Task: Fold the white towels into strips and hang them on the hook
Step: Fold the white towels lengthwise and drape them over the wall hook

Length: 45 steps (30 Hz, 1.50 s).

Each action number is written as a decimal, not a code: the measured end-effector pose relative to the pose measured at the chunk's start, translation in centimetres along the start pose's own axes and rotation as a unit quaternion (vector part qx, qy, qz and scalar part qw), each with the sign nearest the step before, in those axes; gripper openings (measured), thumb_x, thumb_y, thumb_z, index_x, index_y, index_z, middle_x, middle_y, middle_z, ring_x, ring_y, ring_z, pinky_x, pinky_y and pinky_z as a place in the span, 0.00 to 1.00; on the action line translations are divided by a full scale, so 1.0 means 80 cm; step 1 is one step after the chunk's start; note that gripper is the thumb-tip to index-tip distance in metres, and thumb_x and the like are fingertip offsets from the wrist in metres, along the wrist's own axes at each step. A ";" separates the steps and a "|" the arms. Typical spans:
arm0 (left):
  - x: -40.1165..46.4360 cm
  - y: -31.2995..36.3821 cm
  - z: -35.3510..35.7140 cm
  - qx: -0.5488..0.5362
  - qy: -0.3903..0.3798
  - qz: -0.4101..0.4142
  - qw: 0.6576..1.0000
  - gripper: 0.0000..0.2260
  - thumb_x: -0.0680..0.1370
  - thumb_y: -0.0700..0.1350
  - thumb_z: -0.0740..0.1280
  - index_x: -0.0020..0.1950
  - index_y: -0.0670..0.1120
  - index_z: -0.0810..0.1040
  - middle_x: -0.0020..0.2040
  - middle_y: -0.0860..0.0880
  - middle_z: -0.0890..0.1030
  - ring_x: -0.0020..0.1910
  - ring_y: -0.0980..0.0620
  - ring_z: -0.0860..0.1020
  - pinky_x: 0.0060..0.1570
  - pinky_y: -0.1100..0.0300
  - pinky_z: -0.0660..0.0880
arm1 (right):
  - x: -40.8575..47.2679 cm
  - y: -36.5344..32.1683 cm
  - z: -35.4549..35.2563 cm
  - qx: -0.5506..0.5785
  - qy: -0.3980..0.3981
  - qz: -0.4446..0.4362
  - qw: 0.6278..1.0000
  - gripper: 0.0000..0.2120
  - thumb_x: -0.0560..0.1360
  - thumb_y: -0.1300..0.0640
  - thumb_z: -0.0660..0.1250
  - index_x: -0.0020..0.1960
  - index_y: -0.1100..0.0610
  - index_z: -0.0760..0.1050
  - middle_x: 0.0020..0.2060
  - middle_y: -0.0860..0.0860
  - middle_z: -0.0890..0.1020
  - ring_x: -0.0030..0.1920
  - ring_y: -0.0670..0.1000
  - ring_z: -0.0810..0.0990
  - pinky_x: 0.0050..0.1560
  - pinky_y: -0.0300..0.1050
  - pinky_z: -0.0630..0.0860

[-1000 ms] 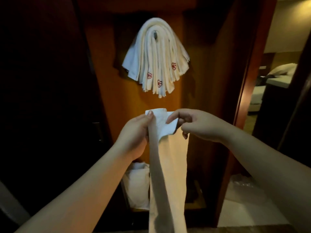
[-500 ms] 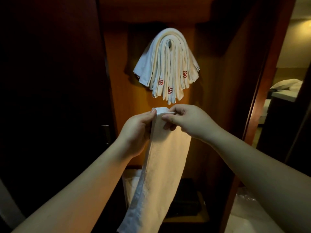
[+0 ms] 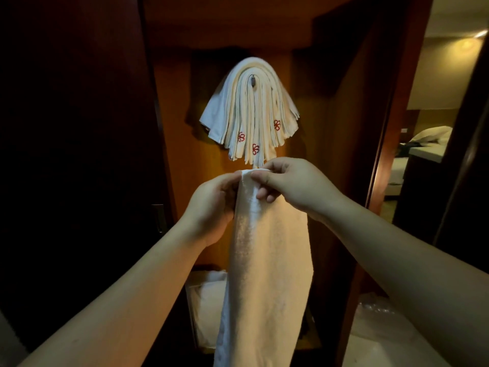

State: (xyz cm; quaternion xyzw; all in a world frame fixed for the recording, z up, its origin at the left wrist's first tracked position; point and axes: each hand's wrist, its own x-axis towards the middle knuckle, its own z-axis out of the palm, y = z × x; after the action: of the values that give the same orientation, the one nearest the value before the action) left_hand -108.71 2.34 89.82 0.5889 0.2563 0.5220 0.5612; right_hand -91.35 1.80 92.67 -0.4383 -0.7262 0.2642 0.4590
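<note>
Towel (image 3: 267, 260), white and folded into one long strip, hangs from my two hands in the head view, its top edge pinched between them and its length dropping past the lower edge of the picture. My left hand (image 3: 211, 207) grips the strip's left side with thumb and fingers curled round the cloth; my right hand (image 3: 296, 186) pinches the top fold from the right, thumb on the front, fingers tucked behind.

Just above both hands, a bundle of hung towels (image 3: 248, 112) drapes over one metal hook (image 3: 253, 81) on the wooden panel (image 3: 174, 160). The strips are too many and too close to count. I count three red flower-like emblems (image 3: 255, 149) stitched near their lower ends; I read no lettering anywhere.

Below my left hand, behind the strip, more white cloth (image 3: 209, 295) lies low in the cupboard; how many pieces I cannot tell. Beyond my right hand, a doorway shows a lit room with a bed (image 3: 423, 144).
</note>
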 end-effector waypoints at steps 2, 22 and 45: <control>-0.003 -0.002 0.006 0.009 -0.002 0.004 1.000 0.17 0.83 0.46 0.58 0.52 0.46 0.87 0.45 0.46 0.86 0.46 0.52 0.84 0.42 0.61 0.79 | -0.006 -0.001 -0.004 -0.003 0.004 0.003 1.000 0.08 0.78 0.47 0.69 0.47 0.50 0.82 0.35 0.47 0.86 0.34 0.44 0.84 0.36 0.33 0.77; -0.025 0.016 -0.026 0.153 0.008 -0.014 0.988 0.10 0.75 0.55 0.68 0.49 0.55 0.87 0.44 0.55 0.85 0.43 0.58 0.83 0.45 0.61 0.76 | -0.029 0.051 -0.073 -0.258 -0.304 0.227 0.889 0.11 0.77 0.42 0.67 0.56 0.45 0.78 0.43 0.46 0.87 0.40 0.45 0.86 0.41 0.42 0.74; -0.063 -0.008 -0.092 0.063 0.119 0.042 0.990 0.12 0.76 0.54 0.68 0.52 0.51 0.87 0.47 0.48 0.86 0.46 0.50 0.84 0.39 0.60 0.79 | -0.058 0.060 -0.001 0.192 0.095 -0.018 0.976 0.07 0.71 0.45 0.75 0.44 0.47 0.84 0.41 0.47 0.86 0.42 0.46 0.85 0.40 0.38 0.79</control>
State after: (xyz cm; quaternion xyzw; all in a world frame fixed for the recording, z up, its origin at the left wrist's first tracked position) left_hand -116.82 0.93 86.26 0.5672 0.3286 0.5941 0.4662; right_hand -88.49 -0.01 86.93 -0.3516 -0.6225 0.3475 0.6067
